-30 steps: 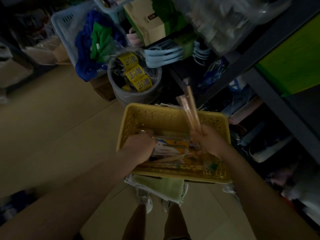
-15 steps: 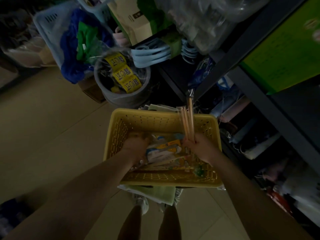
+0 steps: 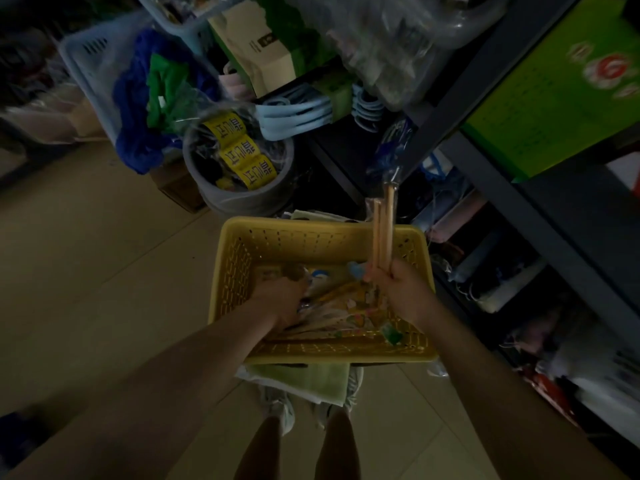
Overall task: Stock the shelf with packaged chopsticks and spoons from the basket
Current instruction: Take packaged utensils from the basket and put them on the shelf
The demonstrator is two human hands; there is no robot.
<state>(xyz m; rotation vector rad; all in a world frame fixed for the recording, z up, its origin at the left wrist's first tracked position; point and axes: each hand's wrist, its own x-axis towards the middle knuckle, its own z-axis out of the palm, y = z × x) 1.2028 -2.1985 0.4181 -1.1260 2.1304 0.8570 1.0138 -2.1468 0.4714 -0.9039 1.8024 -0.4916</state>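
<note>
Packaged chopsticks [image 3: 381, 233] are being held upright over the yellow basket [image 3: 239, 271], gripped at their lower end by the right hand [image 3: 401, 289]. More packets [image 3: 346, 306] are being grasped inside by the left hand [image 3: 280, 299], so gathering seems underway. Carrying them to the dark shelf [image 3: 485, 174] is probably called for next.

The basket [image 3: 322, 237] is yellow with a pattern of small holes; the chopsticks [image 3: 382, 230] are pale wood colour; the bucket [image 3: 242, 202] is grey, its labels [image 3: 239, 152] yellow with dark letters; the hangers [image 3: 294, 112] light blue; the box [image 3: 554, 91] green; the floor [image 3: 86, 254] beige
</note>
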